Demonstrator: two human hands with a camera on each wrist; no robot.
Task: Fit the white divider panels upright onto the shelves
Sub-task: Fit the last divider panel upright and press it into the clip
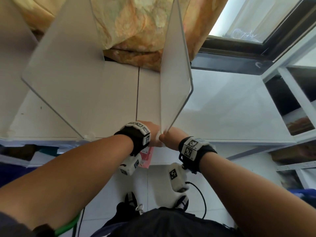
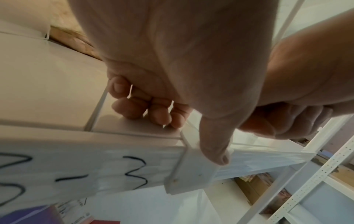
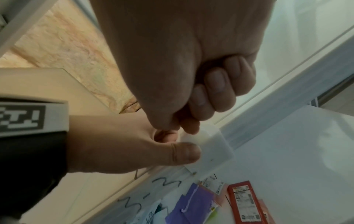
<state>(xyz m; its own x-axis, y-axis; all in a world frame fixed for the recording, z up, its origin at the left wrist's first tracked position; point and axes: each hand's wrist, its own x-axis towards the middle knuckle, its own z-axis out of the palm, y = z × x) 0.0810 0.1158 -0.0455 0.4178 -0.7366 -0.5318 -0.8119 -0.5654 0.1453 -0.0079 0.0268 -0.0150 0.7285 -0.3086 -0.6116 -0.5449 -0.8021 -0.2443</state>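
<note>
One divider panel (image 1: 68,69) stands fitted left of the second panel (image 1: 174,79); left hand (image 1: 152,132) and right hand (image 1: 172,137) pinch its clip (image 2: 191,171) onto the shelf (image 1: 106,103) edge

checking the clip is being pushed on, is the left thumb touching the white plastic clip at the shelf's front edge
Touching. The left wrist view shows the left hand's thumb tip pressed flat on the white plastic clip over the shelf's front edge, no gap.

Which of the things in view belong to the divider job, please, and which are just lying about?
Job:
- right divider, upright, both hands at its front foot
- clip on the shelf edge
- left hand, thumb on the clip
- right hand
- left divider, already standing
- shelf

Lying about:
- curtain
- window
- red packet below
- side rack
</note>
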